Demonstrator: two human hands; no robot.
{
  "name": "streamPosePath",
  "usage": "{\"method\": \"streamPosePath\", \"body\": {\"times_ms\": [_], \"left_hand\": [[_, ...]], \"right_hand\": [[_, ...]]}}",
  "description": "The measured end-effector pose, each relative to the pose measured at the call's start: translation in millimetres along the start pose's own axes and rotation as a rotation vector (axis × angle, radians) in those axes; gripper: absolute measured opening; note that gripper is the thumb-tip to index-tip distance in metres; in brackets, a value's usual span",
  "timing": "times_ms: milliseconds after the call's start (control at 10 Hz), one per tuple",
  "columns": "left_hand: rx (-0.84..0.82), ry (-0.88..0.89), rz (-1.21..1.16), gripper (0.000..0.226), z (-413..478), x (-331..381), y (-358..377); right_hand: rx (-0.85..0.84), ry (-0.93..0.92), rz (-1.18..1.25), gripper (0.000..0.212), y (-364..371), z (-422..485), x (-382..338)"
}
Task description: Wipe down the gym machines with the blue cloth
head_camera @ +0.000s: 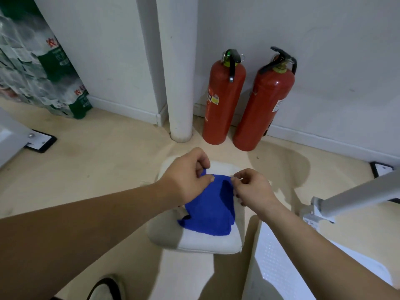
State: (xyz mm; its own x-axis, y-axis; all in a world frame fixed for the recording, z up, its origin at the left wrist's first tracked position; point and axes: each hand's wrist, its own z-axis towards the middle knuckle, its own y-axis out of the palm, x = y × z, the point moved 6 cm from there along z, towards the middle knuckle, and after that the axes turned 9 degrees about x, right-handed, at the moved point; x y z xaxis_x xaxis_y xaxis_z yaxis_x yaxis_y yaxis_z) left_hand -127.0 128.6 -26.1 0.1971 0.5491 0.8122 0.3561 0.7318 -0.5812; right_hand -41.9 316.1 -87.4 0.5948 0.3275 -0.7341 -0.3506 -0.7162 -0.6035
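Note:
The blue cloth (pixel 208 210) lies crumpled on a white padded machine seat (pixel 194 241) in the middle of the view. My left hand (pixel 186 176) pinches the cloth's far edge between thumb and fingers. My right hand (pixel 252 189) pinches the same far edge a little to the right. Both hands lift that edge slightly off the pad, while the near part of the cloth rests on the seat.
Two red fire extinguishers (pixel 223 98) (pixel 263 105) stand against the white wall behind the seat, next to a white pillar (pixel 179 83). A grey machine bar (pixel 355 198) juts in from the right. Packs of bottled water (pixel 39 68) are stacked at the far left. A white panel (pixel 279 271) is at the lower right.

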Motion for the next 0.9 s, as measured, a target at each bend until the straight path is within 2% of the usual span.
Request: {"method": "streamPosePath", "body": {"times_ms": [100, 200, 300, 400, 500, 600, 700, 800, 900], "left_hand": [[-0.162, 0.097, 0.050, 0.026, -8, 20, 41], [-0.304, 0.092, 0.203, 0.022, -11, 6, 66], [-0.291, 0.172, 0.379, 0.024, -5, -13, 59], [-0.379, 0.221, 0.616, 0.056, -6, -33, 58], [-0.463, 0.255, 0.750, 0.075, -18, -50, 62], [-0.436, 0.284, 0.739, 0.078, -24, -62, 59], [-0.496, 0.236, 0.675, 0.070, -20, -57, 50], [-0.411, 0.218, 0.541, 0.049, -7, -24, 25], [-0.179, 0.116, 0.290, 0.033, 10, 18, -18]], "right_hand": [[-0.060, 0.119, 0.195, 0.023, -3, -5, 5], [-0.162, 0.226, 0.287, 0.029, 2, -11, 21], [-0.189, 0.235, 0.281, 0.024, 6, -12, 30], [-0.103, 0.124, 0.166, 0.025, 9, -3, 27], [-0.020, -0.006, 0.011, 0.021, 17, 6, 21], [0.025, -0.030, -0.168, 0.018, 17, 12, 27], [0.024, 0.002, -0.245, 0.022, 11, 12, 25], [0.013, -0.076, -0.200, 0.021, -4, 6, -7], [0.087, -0.218, 0.047, 0.013, -45, -8, -65]]}}
